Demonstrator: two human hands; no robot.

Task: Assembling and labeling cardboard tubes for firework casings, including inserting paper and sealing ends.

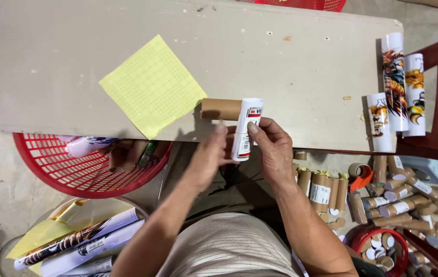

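1. The person stands at the near edge of a long grey tabletop (pixel 50 51) with both hands together over that edge. The step in hand looks like fitting or wrapping a printed white sleeve onto a tube.
2. The right hand (pixel 275 151) grips a white printed tube (pixel 245 129), its fingers closed around the right side and the thumb tip pressed near the top. The tube stands almost upright, tilted slightly, half over the tabletop edge.
3. The left hand (pixel 206 159) touches the tube's left side. Its fingers are curled toward it, but I cannot tell whether they truly clamp it or only steady it.
4. A bare brown cardboard tube (pixel 221 109) lies on its side on the tabletop, just left of the white tube's top end and touching or nearly touching it.
5. A yellow paper sheet (pixel 152 84) lies flat further left, one corner close to the brown tube.
6. 3 finished printed tubes (pixel 398 87) lie at the far right end of the tabletop.
7. On the floor sit a red basket (pixel 75 172) to the left and a heap of cardboard cores (pixel 403 200) to the right.
8. My judgement: the next move calls for a firm 2-handed hold so the white sleeve stays aligned and snug.
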